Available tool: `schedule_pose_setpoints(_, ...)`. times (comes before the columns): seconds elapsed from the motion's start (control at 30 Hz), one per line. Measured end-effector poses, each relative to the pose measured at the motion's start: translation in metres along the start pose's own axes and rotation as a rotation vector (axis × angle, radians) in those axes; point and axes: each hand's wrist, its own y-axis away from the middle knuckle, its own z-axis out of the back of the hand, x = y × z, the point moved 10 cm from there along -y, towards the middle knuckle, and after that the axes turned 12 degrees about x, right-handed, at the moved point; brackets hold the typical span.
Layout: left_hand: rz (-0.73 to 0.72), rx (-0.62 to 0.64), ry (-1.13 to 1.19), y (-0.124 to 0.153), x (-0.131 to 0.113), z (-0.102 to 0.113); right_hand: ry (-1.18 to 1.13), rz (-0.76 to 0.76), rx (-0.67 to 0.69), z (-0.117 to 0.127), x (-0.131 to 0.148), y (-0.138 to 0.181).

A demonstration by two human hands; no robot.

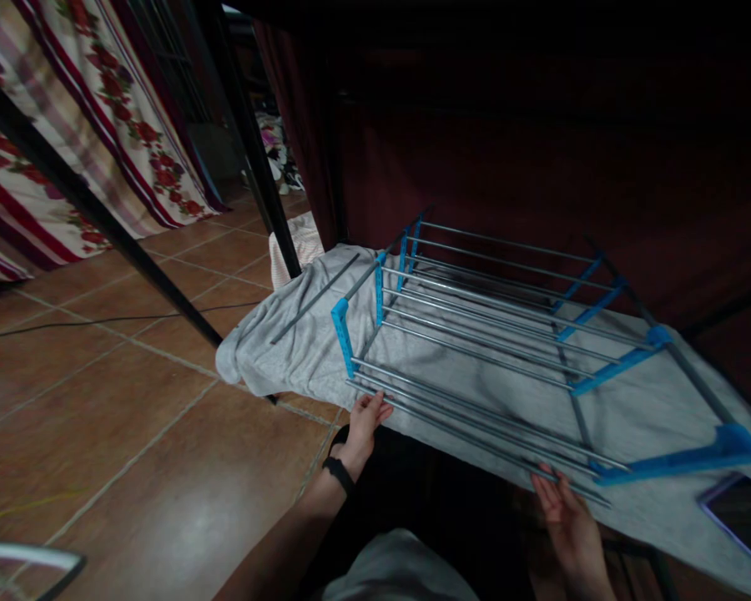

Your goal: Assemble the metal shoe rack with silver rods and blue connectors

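Note:
A rack frame of grey metal rods and blue plastic connectors lies on grey cloth in front of me; it looks like a shoe rack. Along its near side runs a separate long metal rod, close to the rack's lower rods. My left hand pinches this rod near its left end, thumb and fingers closed around it. Toward its right end, my right hand grips the same rod with the fingertips. A loose thin rod rests on the cloth left of the rack.
The grey cloth covers a low surface under a dark overhead frame. A phone lies at its right. Black slanted poles stand to the left. A cable crosses the tiled floor. Floral curtains hang behind.

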Motion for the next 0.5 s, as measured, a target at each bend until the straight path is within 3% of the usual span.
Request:
schedule_pose_setpoints(0.2,0.072,0.017,0.088,-0.006,-0.003,0.005,0.007,0.012,0.014,0.000,0.000,0.000)
schedule_pose_setpoints(0.5,-0.075,-0.028,0.084,-0.008,-0.045,0.029,-0.061,-0.025,-0.001,-0.008,0.003,0.005)
